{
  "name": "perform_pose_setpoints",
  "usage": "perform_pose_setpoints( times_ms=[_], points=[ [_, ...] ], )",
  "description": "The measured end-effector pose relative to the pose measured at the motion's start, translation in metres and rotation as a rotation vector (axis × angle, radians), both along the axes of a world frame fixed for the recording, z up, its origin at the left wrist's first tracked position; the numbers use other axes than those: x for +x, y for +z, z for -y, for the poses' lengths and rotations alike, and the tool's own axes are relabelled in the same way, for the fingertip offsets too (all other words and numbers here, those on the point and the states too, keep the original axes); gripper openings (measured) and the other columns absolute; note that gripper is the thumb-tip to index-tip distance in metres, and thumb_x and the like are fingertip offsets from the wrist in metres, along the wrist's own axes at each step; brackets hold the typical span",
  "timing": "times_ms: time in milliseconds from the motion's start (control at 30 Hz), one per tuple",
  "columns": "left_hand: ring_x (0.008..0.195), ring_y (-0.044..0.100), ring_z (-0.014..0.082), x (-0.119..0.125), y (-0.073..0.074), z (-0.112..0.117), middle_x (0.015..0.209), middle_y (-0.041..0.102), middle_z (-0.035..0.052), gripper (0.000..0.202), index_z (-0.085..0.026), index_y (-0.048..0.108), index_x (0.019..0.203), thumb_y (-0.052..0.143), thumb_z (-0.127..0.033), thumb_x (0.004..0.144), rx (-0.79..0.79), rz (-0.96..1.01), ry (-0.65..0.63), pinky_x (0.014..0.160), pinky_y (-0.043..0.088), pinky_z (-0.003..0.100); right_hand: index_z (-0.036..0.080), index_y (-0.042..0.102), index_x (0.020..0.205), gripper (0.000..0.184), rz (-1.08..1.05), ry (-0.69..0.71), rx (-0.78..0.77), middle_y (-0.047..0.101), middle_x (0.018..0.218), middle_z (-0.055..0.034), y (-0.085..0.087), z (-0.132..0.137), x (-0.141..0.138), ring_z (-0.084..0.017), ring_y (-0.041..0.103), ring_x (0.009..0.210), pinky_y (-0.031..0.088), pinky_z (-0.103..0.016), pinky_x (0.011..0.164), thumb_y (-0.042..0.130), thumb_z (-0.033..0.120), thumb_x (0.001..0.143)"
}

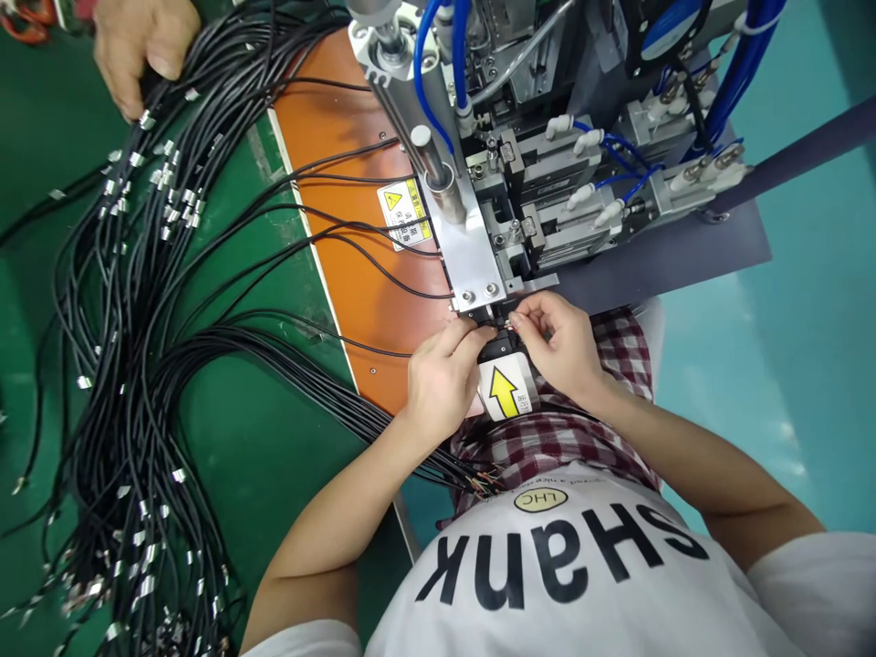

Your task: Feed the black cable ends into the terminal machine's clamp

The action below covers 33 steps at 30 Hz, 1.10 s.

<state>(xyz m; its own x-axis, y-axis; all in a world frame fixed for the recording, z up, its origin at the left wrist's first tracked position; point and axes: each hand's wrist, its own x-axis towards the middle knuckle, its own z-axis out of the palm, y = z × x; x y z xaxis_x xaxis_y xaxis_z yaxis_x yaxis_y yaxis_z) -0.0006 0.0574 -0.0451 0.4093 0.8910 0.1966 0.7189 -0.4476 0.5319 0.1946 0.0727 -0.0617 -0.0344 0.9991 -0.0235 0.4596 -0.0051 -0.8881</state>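
Observation:
My left hand (443,376) is closed around a black cable (380,350) that runs in from the left across the orange plate. Its fingertips press down at a small black fixture (502,341) at the near end of the machine. Across from it, my right hand (559,345) pinches a tiny wire end between thumb and forefinger, at the same fixture. Its exact shape is mostly covered by the fingers. Just below the fixture lies a white label with a yellow arrow (505,392).
A metal machine (472,255) with cylinders and blue air hoses (460,55) rises beyond my hands. Several cables enter it over the orange plate (335,274). Large bundles of black cables (143,365) cover the green table (274,429). Another person's hand (145,46) touches the bundle, upper left.

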Motion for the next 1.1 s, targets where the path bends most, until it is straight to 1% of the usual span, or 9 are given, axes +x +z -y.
perform_pose_setpoints(
  times_ms=[133, 367, 433, 533, 633, 733, 800, 967, 1100],
  points=[
    [0.099, 0.067, 0.0191, 0.0, -0.001, -0.001, 0.108, 0.068, 0.0084, 0.031, -0.019, 0.066, 0.116, 0.044, -0.009, 0.097, -0.007, 0.001, -0.001, 0.083, 0.056, 0.03, 0.02, 0.062, 0.084, 0.012, 0.008, 0.006, -0.021, 0.06, 0.072, -0.0004, -0.001, -0.001, 0.001, -0.014, 0.053, 0.065, 0.042, -0.029, 0.066, 0.06, 0.028, 0.093],
    [0.098, 0.068, 0.0189, -0.001, 0.001, -0.002, 0.107, 0.068, 0.0084, 0.034, -0.018, 0.066, 0.117, 0.045, -0.004, 0.095, -0.007, -0.005, -0.017, 0.083, 0.057, 0.029, 0.018, 0.064, 0.081, 0.026, -0.443, 0.002, -0.497, 0.051, 0.061, 0.0039, -0.011, -0.01, 0.006, -0.01, 0.042, 0.052, 0.033, -0.026, 0.051, 0.064, 0.041, 0.091],
    [0.099, 0.068, 0.0191, -0.001, 0.001, -0.003, 0.107, 0.068, 0.0086, 0.034, -0.017, 0.066, 0.117, 0.045, -0.003, 0.094, -0.006, -0.006, -0.017, 0.083, 0.057, 0.029, 0.018, 0.064, 0.084, 0.026, -0.45, -0.05, -0.451, 0.05, 0.061, 0.0046, -0.011, -0.006, 0.009, -0.009, 0.042, 0.051, 0.033, -0.026, 0.051, 0.064, 0.043, 0.091],
    [0.099, 0.068, 0.0191, -0.001, 0.0, -0.003, 0.108, 0.068, 0.0084, 0.034, -0.019, 0.066, 0.117, 0.046, -0.003, 0.094, -0.011, -0.007, -0.017, 0.083, 0.057, 0.029, 0.02, 0.064, 0.086, 0.022, -0.348, -0.135, -0.254, 0.055, 0.067, 0.0029, -0.009, 0.006, 0.011, -0.011, 0.048, 0.057, 0.038, -0.027, 0.055, 0.067, 0.041, 0.091],
    [0.099, 0.068, 0.019, -0.002, -0.002, -0.003, 0.107, 0.068, 0.0076, 0.033, -0.02, 0.066, 0.118, 0.047, -0.005, 0.095, -0.021, -0.005, -0.01, 0.084, 0.057, 0.029, 0.021, 0.065, 0.087, 0.016, -0.259, -0.106, -0.087, 0.056, 0.073, 0.0017, -0.007, 0.016, 0.009, -0.012, 0.05, 0.062, 0.042, -0.028, 0.059, 0.074, 0.034, 0.086],
    [0.102, 0.067, 0.0193, -0.002, -0.002, -0.003, 0.107, 0.068, 0.0074, 0.031, -0.02, 0.065, 0.118, 0.048, -0.007, 0.096, -0.031, 0.002, -0.006, 0.086, 0.056, 0.03, 0.02, 0.066, 0.085, 0.009, -0.203, -0.056, -0.002, 0.056, 0.075, 0.0004, -0.006, 0.015, 0.006, -0.012, 0.051, 0.065, 0.044, -0.029, 0.063, 0.069, 0.027, 0.089],
    [0.101, 0.067, 0.0188, -0.001, -0.002, -0.004, 0.107, 0.068, 0.0072, 0.03, -0.02, 0.065, 0.118, 0.048, -0.007, 0.097, -0.039, 0.013, -0.006, 0.084, 0.056, 0.03, 0.02, 0.066, 0.083, 0.011, -0.235, -0.042, -0.059, 0.056, 0.074, 0.0002, -0.008, 0.009, 0.006, -0.013, 0.051, 0.065, 0.043, -0.029, 0.063, 0.066, 0.027, 0.092],
    [0.094, 0.065, 0.0191, 0.002, 0.003, -0.005, 0.099, 0.069, 0.0061, 0.021, -0.021, 0.064, 0.11, 0.052, -0.01, 0.097, 0.013, -0.006, 0.033, 0.08, 0.052, 0.032, 0.019, 0.065, 0.085, 0.022, -0.506, 0.03, -0.491, 0.055, 0.065, 0.0035, -0.013, -0.005, 0.014, -0.009, 0.046, 0.051, 0.037, -0.026, 0.05, 0.07, 0.04, 0.089],
    [0.097, 0.06, 0.0246, 0.001, 0.004, 0.0, 0.103, 0.068, 0.0106, 0.022, -0.022, 0.068, 0.113, 0.058, -0.013, 0.095, 0.154, -0.164, 0.079, 0.084, 0.049, 0.04, 0.02, 0.066, 0.091, 0.024, -0.426, 0.023, -0.448, 0.061, 0.075, 0.0011, -0.013, -0.002, 0.018, -0.01, 0.05, 0.053, 0.039, -0.025, 0.049, 0.069, 0.044, 0.09]
  ],
)
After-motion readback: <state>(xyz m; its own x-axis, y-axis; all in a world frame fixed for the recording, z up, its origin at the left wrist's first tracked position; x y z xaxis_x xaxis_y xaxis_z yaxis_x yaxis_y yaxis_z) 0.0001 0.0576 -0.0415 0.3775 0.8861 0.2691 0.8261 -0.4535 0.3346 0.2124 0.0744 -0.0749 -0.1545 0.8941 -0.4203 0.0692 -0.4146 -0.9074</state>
